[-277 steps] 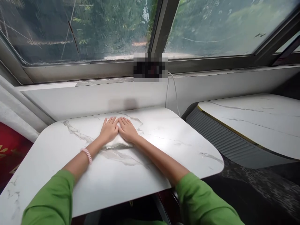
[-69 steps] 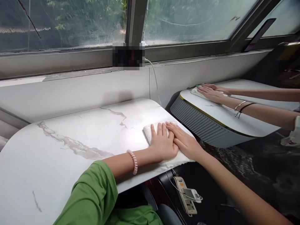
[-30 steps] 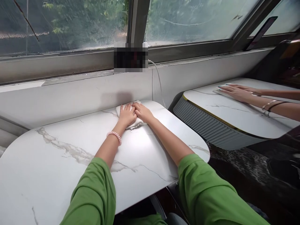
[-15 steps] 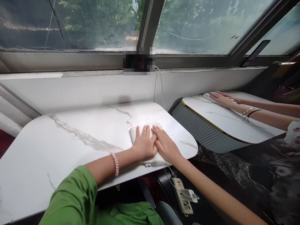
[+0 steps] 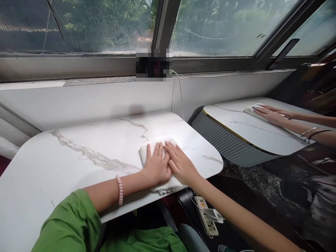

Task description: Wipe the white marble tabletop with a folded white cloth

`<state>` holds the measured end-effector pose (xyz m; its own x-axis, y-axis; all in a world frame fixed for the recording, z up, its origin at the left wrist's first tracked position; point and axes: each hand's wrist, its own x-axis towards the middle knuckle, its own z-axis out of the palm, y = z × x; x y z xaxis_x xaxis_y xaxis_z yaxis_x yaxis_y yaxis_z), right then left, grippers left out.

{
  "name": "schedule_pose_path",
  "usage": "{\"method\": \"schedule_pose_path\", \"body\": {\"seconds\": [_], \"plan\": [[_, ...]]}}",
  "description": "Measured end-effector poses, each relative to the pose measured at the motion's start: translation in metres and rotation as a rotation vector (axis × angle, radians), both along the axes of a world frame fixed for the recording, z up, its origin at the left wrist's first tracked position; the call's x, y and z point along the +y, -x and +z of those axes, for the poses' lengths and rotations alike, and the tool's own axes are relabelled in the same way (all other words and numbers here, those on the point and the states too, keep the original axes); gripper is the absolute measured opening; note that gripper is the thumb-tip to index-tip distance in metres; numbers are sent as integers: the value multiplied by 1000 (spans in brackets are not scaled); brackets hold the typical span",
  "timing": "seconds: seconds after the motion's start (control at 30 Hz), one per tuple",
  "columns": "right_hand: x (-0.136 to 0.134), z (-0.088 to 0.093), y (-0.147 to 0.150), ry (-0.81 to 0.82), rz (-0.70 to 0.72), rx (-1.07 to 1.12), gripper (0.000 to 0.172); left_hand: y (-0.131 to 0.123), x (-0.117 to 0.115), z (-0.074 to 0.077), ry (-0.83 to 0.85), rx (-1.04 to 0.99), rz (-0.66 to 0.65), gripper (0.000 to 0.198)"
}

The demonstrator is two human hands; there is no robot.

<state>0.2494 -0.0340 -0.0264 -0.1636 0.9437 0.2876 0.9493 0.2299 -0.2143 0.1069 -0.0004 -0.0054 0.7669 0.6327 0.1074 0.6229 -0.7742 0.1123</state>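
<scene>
A folded white cloth (image 5: 145,151) lies on the white marble-patterned table (image 5: 78,157), near its front right edge. My left hand (image 5: 156,166) and my right hand (image 5: 180,164) press flat on the cloth side by side, fingers stretched out and touching each other. A pink bead bracelet (image 5: 119,189) circles my left wrist. My sleeves are green.
Another person's hands (image 5: 270,113) press a cloth on a second marble table (image 5: 236,127) to the right. A white cable (image 5: 177,91) hangs from the window sill behind. A power strip (image 5: 207,218) lies on the dark floor under my right arm.
Over the last second both hands slid the cloth from the table's back edge toward me. In the last half second they shifted it slightly to the left.
</scene>
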Motion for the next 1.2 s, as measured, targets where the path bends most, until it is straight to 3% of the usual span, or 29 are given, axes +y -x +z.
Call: {"method": "schedule_pose_path", "body": {"seconds": [0.17, 0.3, 0.4, 0.5, 0.6, 0.73, 0.9, 1.03, 1.2], "plan": [[65, 4, 14, 33, 21, 18, 49, 8, 52, 2, -47, 13, 99, 55], [133, 3, 33, 24, -9, 55, 45, 18, 113, 1, -3, 57, 239, 54], [178, 4, 46, -2, -30, 94, 42, 28, 156, 0, -41, 61, 247, 53], [209, 5, 53, -31, -17, 113, 39, 36, 187, -1, -80, 42, 266, 51], [223, 6, 54, -35, -9, 119, 38, 37, 203, -3, -88, 35, 272, 49], [227, 5, 51, -29, -12, 128, 38, 35, 208, -6, -96, 19, 282, 49], [219, 4, 51, -13, -2, 139, 41, 36, 199, -9, -102, 4, 309, 48], [200, 4, 52, 12, 15, 138, 44, 39, 178, -8, -88, 10, 325, 48], [160, 7, 57, 34, 27, 123, 46, 43, 136, -5, -56, 22, 336, 50]]}}
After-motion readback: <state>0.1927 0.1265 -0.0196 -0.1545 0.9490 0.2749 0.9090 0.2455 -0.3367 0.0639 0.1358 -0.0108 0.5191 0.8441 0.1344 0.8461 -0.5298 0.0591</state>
